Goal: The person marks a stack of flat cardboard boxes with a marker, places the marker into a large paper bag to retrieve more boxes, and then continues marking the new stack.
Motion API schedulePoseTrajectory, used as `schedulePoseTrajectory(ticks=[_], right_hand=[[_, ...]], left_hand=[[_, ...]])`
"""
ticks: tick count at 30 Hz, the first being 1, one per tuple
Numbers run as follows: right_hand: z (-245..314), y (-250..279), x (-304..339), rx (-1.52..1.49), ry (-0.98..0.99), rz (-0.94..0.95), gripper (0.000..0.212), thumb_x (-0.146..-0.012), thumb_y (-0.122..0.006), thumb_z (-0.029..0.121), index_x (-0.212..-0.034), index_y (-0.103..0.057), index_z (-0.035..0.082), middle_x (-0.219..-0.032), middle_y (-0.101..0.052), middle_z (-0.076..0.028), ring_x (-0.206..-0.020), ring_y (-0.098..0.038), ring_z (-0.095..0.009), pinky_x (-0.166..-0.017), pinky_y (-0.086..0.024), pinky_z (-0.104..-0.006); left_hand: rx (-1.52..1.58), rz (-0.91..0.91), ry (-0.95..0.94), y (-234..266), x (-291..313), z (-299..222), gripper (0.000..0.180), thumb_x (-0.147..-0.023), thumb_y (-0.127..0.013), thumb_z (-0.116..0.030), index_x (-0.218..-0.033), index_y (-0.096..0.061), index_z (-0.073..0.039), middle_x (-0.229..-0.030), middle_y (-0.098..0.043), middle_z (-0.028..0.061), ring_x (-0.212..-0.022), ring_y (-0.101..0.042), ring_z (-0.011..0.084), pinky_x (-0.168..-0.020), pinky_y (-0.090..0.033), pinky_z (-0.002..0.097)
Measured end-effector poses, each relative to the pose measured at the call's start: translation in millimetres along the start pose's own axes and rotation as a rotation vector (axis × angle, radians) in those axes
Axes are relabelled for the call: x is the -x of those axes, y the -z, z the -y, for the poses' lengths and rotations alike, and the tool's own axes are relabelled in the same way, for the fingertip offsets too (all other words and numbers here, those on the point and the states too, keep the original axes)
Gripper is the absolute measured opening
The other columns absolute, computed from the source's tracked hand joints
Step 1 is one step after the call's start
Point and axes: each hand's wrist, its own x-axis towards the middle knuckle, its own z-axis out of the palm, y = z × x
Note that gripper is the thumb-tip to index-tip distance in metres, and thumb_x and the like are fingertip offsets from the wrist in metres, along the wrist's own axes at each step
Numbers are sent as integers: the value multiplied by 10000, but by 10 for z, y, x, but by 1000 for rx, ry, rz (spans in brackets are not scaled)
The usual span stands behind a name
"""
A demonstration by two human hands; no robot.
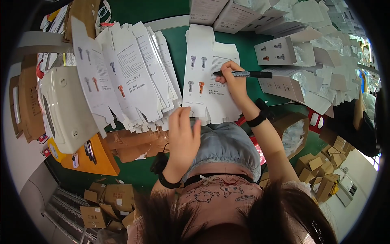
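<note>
A flat, unfolded white carton [221, 53], printed with small pictures of handheld fans, lies before me on top of others. My right hand [235, 83] is closed round a black marker [260, 74], whose tip is over or on the middle of that carton; I cannot tell if it touches. My left hand [183, 140] has its fingers stretched and the thumb apart, at the carton's near left corner, holding nothing. To its left leans a fanned stack of similar flat white cartons [130, 77].
Opened white boxes [278, 53] with clear plastic inside crowd the right and far side of the green table [172, 38]. A cream-coloured machine [67, 105] stands at left beside an orange surface [101, 158] holding pens. Brown cardboard boxes [118, 199] lie on the floor.
</note>
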Motion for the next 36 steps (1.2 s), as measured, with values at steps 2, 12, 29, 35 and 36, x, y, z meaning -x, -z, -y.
schedulePoseTrajectory(ticks=[2, 12, 29, 35, 36], right_hand=[[-16, 114, -61, -14, -4, 31, 120, -820, -461, 71, -727, -501, 8, -581, -532, -39, -525, -525, -75, -481, -392, -178], [215, -14, 56, 122, -12, -11, 107, -810, -477, 48, -715, -506, 9, -600, -537, -31, -542, -545, -76, -501, -409, -177], [-167, -103, -30, 396, 272, -168, 37, -726, -560, 32, -695, -555, 12, -546, -567, -46, -496, -549, -94, -478, -422, -209], [-163, -113, -42, 407, 285, -170, 46, -727, -562, 37, -690, -551, 13, -540, -564, -49, -492, -549, -97, -469, -419, -213], [-154, -115, -37, 408, 285, -180, 48, -728, -562, 38, -689, -551, 13, -540, -564, -49, -493, -549, -96, -468, -419, -214]], left_hand=[[-12, 5, 12, -170, 6, 64, 386, -716, -600, -31, -1057, -434, 37, -1019, -455, 194, -916, -462, 351, -784, -393, 391], [64, 45, 154, -652, 48, 363, 403, -708, -630, -40, -1050, -434, 42, -865, -492, 164, -710, -521, 279, -625, -440, 347], [174, 119, 224, -718, 6, 298, 429, -659, -652, -9, -1026, -436, 44, -835, -520, 196, -721, -529, 338, -618, -429, 388], [178, 116, 236, -716, -5, 303, 423, -655, -656, -9, -1018, -444, 38, -804, -515, 181, -691, -526, 321, -606, -429, 375], [172, 116, 231, -715, -6, 299, 422, -654, -656, -9, -1016, -446, 37, -799, -513, 180, -687, -526, 317, -604, -429, 373]])
